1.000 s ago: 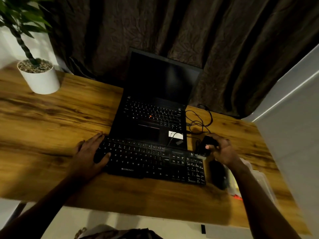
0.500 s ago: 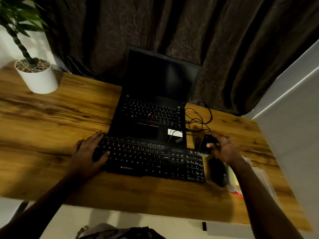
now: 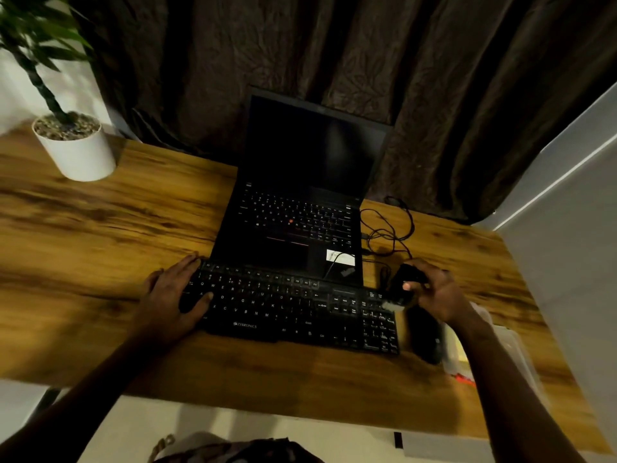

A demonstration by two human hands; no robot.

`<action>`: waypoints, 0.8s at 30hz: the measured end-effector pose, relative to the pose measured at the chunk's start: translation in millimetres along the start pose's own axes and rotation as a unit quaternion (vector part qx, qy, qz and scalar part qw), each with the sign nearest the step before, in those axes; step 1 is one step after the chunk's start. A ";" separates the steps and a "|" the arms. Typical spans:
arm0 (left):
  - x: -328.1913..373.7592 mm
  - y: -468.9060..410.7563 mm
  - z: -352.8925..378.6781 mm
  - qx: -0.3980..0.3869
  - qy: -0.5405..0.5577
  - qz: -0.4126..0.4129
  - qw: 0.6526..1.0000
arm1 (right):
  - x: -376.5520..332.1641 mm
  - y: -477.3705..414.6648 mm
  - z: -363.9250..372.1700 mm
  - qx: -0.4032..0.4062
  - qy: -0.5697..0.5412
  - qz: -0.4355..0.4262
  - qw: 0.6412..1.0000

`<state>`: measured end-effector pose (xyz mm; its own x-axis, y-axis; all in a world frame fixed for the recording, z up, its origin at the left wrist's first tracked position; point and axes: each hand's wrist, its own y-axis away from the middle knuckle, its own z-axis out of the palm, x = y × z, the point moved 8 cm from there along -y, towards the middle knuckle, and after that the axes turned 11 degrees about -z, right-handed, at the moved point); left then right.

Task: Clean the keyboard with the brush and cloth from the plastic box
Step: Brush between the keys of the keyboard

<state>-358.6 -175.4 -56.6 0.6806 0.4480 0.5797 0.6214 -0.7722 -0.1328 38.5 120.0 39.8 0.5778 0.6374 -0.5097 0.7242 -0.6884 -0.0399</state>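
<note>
one potted plant (image 3: 75, 147) in a white pot stands at the far left corner of the one wooden table (image 3: 100, 235). next comes the left hand (image 3: 170, 295), lying flat on the left end of the one black keyboard (image 3: 293, 309). its grip is slack and holds nothing, with the fingers straight along the keyboard's left edge and the thumb resting on the keys. the keyboard lies across the middle of the table, near the front edge. just behind it sits one open black laptop (image 3: 300, 215) with a dark screen, one red dot among its keys and one white label on its palm rest. right of the laptop, one thin black cable (image 3: 392, 228) lies in loose loops on the wood. then comes the right hand (image 3: 440, 294), its grip closed round one black brush (image 3: 405, 284). the pale bristles (image 3: 391, 306) point down and meet the keyboard's far right corner, above the number pad. just beside the keyboard's right end lies one dark oblong thing (image 3: 424, 332), too dim to name. furthest right, partly behind the right forearm, one clear plastic box (image 3: 510, 345) sits at the table's right edge. it is blurred, with something yellow and something orange-red showing at it.
</note>
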 end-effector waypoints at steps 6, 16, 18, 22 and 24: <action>-1.9 0.7 1.6 -0.003 -0.013 0.004 1.000 | -10.5 -2.1 26.2 -0.020 -0.015 0.009 1.000; -6.7 -3.3 6.4 -0.010 -0.024 0.007 1.000 | 17.8 8.5 15.5 -0.033 0.006 0.048 0.998; -4.4 -2.1 5.4 -0.006 -0.028 0.002 1.000 | 10.9 8.2 14.4 -0.031 0.021 0.047 0.998; -3.1 -0.3 4.1 -0.003 -0.024 -0.003 1.000 | -27.4 -3.9 33.5 -0.019 -0.013 0.014 1.000; -3.0 -0.7 4.4 -0.005 -0.020 0.001 1.000 | -35.9 -6.6 40.9 -0.021 -0.031 0.009 0.999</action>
<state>-359.4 -174.2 -61.8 0.6969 0.4648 0.5461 0.6168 -0.7770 -0.1258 -2.4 87.6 23.2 0.5668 0.6017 -0.5628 0.7300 -0.6835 0.0045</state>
